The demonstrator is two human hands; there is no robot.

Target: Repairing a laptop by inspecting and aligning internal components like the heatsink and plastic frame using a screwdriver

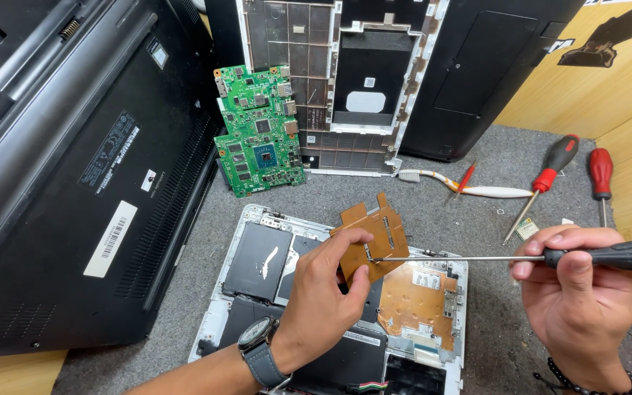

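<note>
My left hand (325,292), with a watch on the wrist, pinches a flat copper-coloured plate (383,232) and holds it tilted above an opened white laptop base (257,219). My right hand (576,289) grips a black-handled screwdriver (623,255) held level. Its long thin shaft runs left, and the tip touches the plate near my left thumb. Inside the base lie black battery cells (257,257) and a copper-coloured sheet (415,300).
A green circuit board (260,132) leans at the back against a white laptop frame (330,88). Black laptop shells (74,168) stand at the left and back. Two red-handled screwdrivers (600,175), a toothbrush (469,190) and a small chip (527,230) lie on the grey mat at right.
</note>
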